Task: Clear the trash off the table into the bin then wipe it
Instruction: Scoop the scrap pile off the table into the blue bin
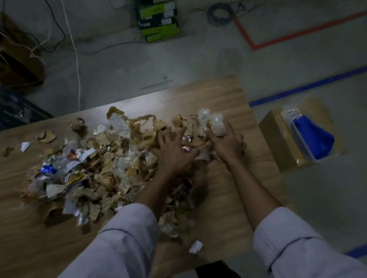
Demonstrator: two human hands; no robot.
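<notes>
Far left of the frame, three loose scraps (pixel 25 146), two brown and one white, sit apart on the worktop (pixel 24 236); stragglers beyond the raking, I'd guess. Centre frame, one big heap (pixel 91 172) of torn brown paper, clear film and foil wrappers covers the middle of the worktop, so by my reckoning the clearing has hardly begun. One white bit (pixel 195 247) lies alone at lower centre. Right of centre, the left hand (pixel 174 151) lies on the heap's right side with fingers spread wide, likely raking trash toward its partner. Just beside it, the right hand (pixel 226 144) has its fingers curled round one plastic wad (pixel 216 125), gathering a handful for the bin, I'd say. I can pick out no bin for certain. At right, on the floor, one box (pixel 274 139) carries one blue cloth (pixel 314 139), probably parked there for the wipe.
</notes>
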